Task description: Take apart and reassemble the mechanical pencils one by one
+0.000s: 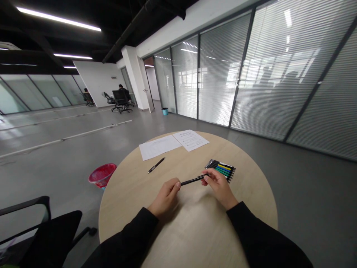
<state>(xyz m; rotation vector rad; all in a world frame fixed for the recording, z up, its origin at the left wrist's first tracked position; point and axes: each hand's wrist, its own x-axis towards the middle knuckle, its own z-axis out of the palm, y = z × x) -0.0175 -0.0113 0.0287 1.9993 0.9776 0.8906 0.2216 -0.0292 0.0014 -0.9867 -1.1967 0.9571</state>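
Note:
I hold a black pen (192, 181) crosswise above the round wooden table (251, 186). My left hand (166, 197) is closed, pinching the pen's left end between thumb and fingers. My right hand (219, 186) is closed on the pen's right end. Just beyond my right hand lies a row of several pens (221, 169) with yellow, green, blue and black barrels, side by side. Another black pen (156, 165) lies alone on the table, farther out to the left.
Two printed sheets of paper (173, 143) lie at the table's far edge. A red waste basket (102, 175) stands on the floor at left. A black office chair (41, 230) is at my near left. Glass partitions with blinds run along the right.

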